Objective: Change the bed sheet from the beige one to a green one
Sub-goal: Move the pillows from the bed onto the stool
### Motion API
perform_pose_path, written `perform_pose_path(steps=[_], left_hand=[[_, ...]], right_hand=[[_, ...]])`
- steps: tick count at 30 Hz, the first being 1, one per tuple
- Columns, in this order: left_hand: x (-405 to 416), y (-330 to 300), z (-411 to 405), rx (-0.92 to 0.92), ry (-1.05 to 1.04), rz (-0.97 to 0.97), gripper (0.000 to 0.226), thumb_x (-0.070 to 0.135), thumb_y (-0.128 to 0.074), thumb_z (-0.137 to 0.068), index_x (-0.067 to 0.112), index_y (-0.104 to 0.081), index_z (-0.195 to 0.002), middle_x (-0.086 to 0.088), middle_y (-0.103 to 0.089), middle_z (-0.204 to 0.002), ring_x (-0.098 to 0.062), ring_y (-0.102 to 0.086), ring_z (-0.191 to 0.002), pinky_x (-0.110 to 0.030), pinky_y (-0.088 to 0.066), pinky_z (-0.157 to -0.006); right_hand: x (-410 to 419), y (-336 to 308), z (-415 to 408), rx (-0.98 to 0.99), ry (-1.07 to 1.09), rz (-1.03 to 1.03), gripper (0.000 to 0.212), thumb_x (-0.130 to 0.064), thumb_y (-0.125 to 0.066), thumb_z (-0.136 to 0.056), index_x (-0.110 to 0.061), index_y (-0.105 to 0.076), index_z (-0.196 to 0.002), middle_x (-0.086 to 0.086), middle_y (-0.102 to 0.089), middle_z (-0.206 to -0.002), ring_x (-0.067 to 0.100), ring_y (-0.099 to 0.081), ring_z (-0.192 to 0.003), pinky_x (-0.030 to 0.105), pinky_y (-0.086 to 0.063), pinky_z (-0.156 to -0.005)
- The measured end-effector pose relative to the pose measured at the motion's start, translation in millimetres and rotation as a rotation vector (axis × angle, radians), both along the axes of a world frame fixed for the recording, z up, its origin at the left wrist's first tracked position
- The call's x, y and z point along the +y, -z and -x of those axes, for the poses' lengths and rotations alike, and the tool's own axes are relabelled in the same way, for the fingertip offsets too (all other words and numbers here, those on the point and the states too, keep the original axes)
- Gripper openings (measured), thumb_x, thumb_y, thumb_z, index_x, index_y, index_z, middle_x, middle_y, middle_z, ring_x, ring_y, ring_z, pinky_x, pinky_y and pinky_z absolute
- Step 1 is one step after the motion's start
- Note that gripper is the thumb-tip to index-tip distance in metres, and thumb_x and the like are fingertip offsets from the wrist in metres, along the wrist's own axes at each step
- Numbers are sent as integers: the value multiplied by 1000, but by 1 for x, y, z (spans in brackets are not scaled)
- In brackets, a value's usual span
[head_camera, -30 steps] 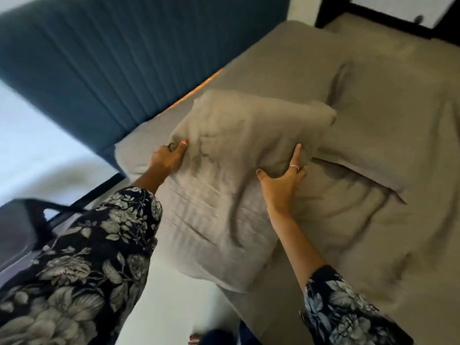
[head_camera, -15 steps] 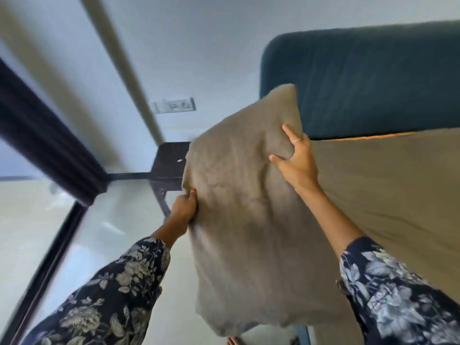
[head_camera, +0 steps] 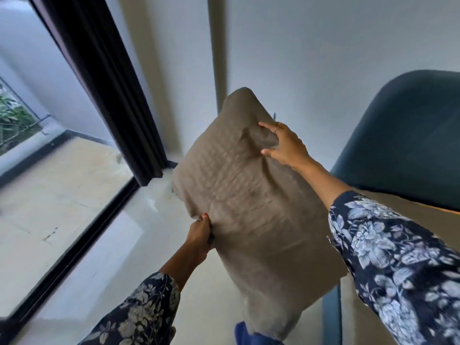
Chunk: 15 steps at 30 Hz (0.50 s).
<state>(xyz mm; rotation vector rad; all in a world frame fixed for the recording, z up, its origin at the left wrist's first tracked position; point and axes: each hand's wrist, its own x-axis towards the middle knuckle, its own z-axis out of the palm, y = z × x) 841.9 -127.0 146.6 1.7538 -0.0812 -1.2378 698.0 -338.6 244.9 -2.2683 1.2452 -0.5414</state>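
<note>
A beige pillow hangs in the air in front of me, over the floor beside the bed. My left hand grips its left edge, thumb on the front. My right hand holds its upper right side with spread fingers pressed into the fabric. A strip of the beige bed sheet shows at the right, below the blue headboard. No green sheet is in view.
A tall glass window with a black frame and a dark curtain fills the left. A pale wall stands ahead. Glossy floor lies below the pillow. Blue fabric shows at the bottom edge.
The pillow was lifted off the bed and swung left, away from the headboard toward the window corner. Both hands kept hold of it throughout.
</note>
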Motion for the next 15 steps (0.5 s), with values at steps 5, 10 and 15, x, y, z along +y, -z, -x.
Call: perform_pose_path(steps=[5,10,15], left_hand=[[-67,18,-25,107,-108,4,30,35,-30,-104,16,-46,-87,-2,-35,-73,-13,-34,-61,-26,-32,-55],[-160,50,-51,200,-227,-67,26,34,-28,-105,17,-46,-97,-1,-37,-74,-13,-35,-62,-27,-36,-55],[-242,97,-69,307,-364,-119,24,35,-30,-104,18,-45,-96,-1,-48,-86,-16,-47,-70,-35,-46,-64]], right_hand=[[-106,36,-62,47,-144,-106,77,-21,-76,-75,-41,-40,-140,1,-40,-147,21,-42,-132,38,-36,-108],[-215,86,-127,146,-270,-189,77,-19,-78,-74,-34,-43,-141,-1,-43,-146,21,-42,-133,35,-35,-109],[-305,138,-190,233,-363,-222,77,-13,-78,-73,-29,-46,-140,5,-47,-144,23,-44,-132,31,-35,-108]])
